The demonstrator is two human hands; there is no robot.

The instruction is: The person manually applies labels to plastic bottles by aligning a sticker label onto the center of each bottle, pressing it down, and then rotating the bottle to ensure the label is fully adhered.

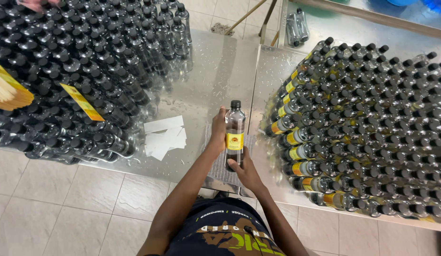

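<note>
bottle (234, 135) upright over steel table (206, 80), long axis vertical, black cap away from person. left hand (217, 132) grasps its side, right hand (245, 171) clasps base.

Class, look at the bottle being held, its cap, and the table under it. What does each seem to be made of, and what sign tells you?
Bottle: clear plastic probably, possibly glass; you see through it, glossy.
Cap: black, matte, likely plastic.
Table: bare metal, likely stainless steel; silvery and reflecting the bottles.
</note>
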